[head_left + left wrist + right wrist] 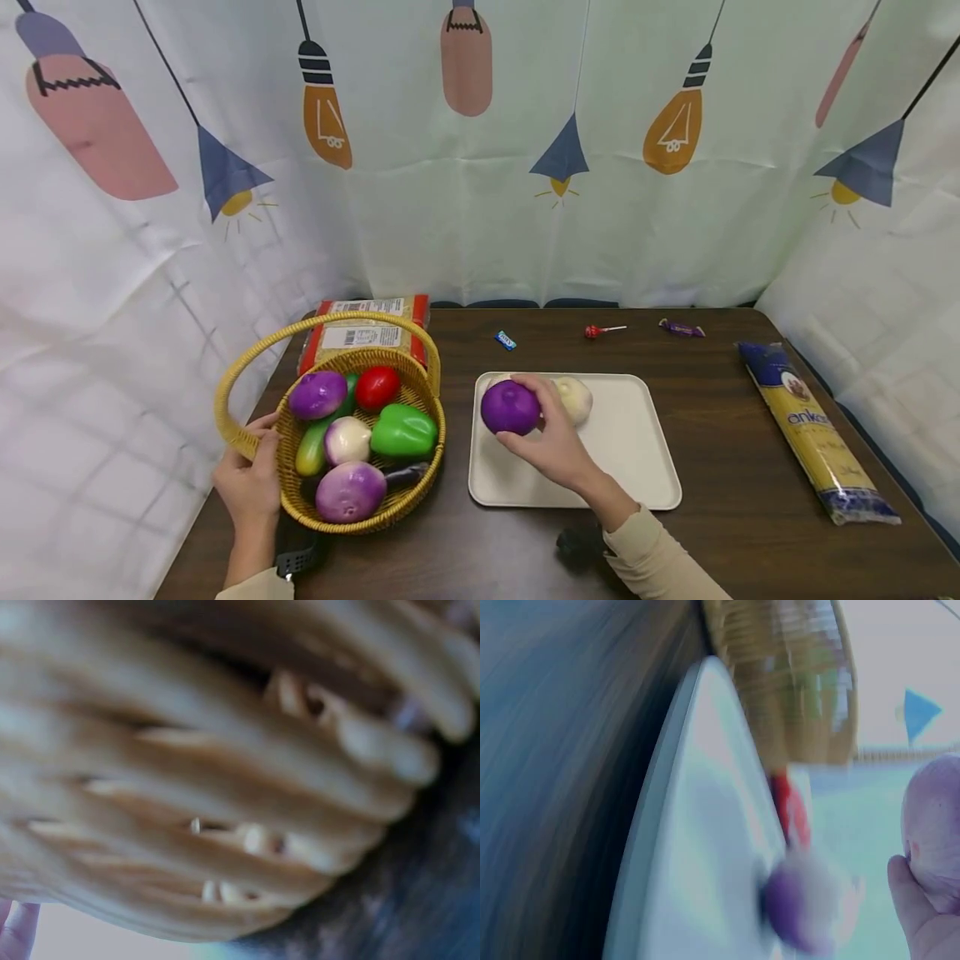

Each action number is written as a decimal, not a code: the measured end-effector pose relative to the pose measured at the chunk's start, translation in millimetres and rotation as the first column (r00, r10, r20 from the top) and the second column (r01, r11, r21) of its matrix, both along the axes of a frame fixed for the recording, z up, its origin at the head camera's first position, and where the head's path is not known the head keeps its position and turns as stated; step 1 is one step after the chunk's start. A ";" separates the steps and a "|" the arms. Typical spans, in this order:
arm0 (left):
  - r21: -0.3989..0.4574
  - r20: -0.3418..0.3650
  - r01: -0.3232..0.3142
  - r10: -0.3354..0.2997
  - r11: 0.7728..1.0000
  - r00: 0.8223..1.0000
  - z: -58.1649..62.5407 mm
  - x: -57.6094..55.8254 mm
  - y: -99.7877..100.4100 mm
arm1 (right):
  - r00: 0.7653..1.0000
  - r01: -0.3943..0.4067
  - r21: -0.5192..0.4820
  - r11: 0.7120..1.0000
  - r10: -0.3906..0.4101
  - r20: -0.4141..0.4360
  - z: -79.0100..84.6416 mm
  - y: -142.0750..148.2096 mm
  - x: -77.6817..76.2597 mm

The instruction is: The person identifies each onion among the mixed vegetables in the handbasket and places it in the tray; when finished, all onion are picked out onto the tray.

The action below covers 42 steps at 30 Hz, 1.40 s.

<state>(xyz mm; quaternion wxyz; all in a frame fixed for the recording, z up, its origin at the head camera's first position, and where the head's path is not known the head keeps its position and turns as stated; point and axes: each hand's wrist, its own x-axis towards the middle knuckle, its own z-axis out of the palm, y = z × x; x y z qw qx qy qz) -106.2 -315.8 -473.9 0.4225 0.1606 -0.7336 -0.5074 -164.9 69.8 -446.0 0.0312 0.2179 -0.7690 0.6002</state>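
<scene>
Round purple vegetable point(510, 407) is hovering above the tray point(630, 467), basket point(386, 520) to its left; right hand point(553, 437) is gripping it, fingers spread round its width; left hand point(251, 483) is holding the basket's side.

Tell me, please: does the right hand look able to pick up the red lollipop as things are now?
Probably not yet: the right hand is occupied, holding a purple vegetable over the white tray, although nothing covers the red lollipop.
</scene>
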 end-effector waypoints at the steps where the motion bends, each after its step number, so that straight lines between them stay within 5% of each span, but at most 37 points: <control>1: -0.001 0.001 -0.001 0.001 1.000 1.000 -0.1 -0.2 -0.2 | 0.999 0.039 0.010 0.999 -0.039 0.007 -0.9 10.0 -0.7; 7: -0.001 -0.001 -0.010 0.010 1.000 1.000 -1.2 -0.8 -1.3 | 0.971 0.238 0.060 0.969 -0.239 0.011 -4.0 71.2 -9.7; 14: -0.002 -0.010 -0.003 0.003 1.000 1.000 -1.4 -1.2 -1.5 | 0.906 0.419 0.202 0.885 -0.421 -0.037 -17.6 129.9 -16.5; 23: -0.013 -0.009 -0.004 0.004 1.000 1.000 -1.5 -0.6 -1.9 | 0.891 0.367 0.329 0.870 -0.430 0.142 -30.6 155.2 -20.4; 33: -0.014 -0.014 0.000 0.000 1.000 1.000 0.5 -0.8 0.1 | 0.887 0.318 0.347 0.882 -0.406 0.219 -38.7 157.1 -25.0; 39: -0.012 -0.024 0.006 -0.006 1.000 1.000 -0.1 -1.0 0.1 | 0.906 0.319 0.370 0.872 -0.395 0.149 -26.6 158.9 -20.6; 42: -0.013 -0.029 0.005 -0.006 1.000 1.000 -0.8 -0.4 -0.4 | 0.902 0.396 0.314 0.863 -0.430 0.043 -15.9 152.4 -16.5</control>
